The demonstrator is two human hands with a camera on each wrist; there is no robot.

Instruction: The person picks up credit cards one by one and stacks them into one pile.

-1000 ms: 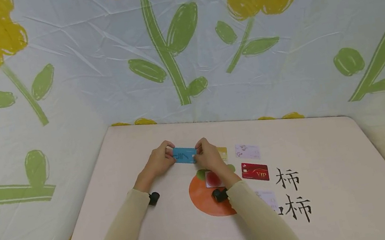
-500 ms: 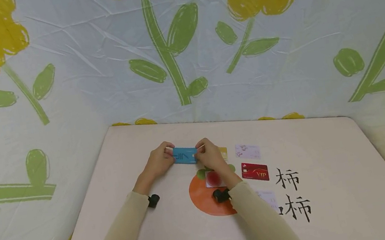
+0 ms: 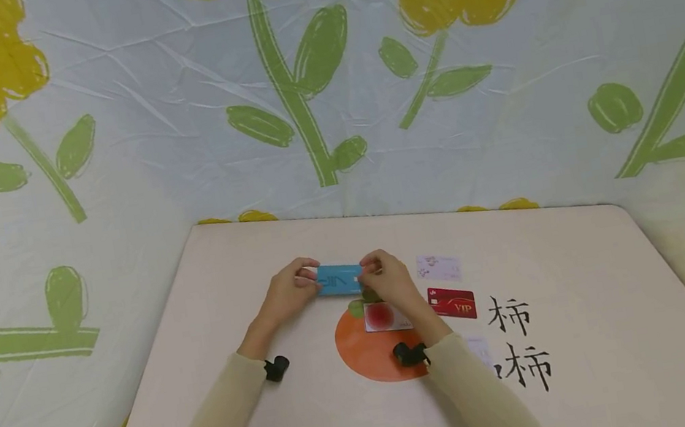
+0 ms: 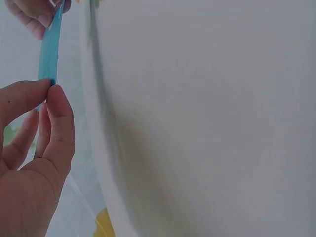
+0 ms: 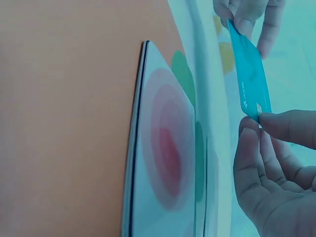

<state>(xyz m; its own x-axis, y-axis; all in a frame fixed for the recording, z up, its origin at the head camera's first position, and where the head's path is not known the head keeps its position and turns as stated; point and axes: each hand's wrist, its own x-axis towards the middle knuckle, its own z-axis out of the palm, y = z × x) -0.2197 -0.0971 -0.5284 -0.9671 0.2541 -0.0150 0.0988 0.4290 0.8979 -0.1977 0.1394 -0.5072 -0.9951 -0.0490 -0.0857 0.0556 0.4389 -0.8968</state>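
A blue card [image 3: 338,280] with "VIP" printed on it, upside down from my side, is held level between my two hands. My left hand [image 3: 288,292] pinches its left end between thumb and fingers, as the left wrist view confirms. At the opposite end, my right hand [image 3: 391,281] pinches the corner near the chip, thumb on the printed face. Just below the blue card lies a white card with a red circle [image 3: 379,316]. In the right wrist view that white card [image 5: 170,143] shows a layered edge, apparently a small stack.
To the right lie a pale flowered card [image 3: 438,268] and a red VIP card [image 3: 452,303]. Another pale card [image 3: 479,349] is partly covered by my right sleeve. The pink tabletop [image 3: 266,417] carries a printed orange fruit [image 3: 363,354] and black characters.
Both hands have shifted slightly right and nearer to me with the blue card between them. A yellow card that showed beside my right hand is now hidden.
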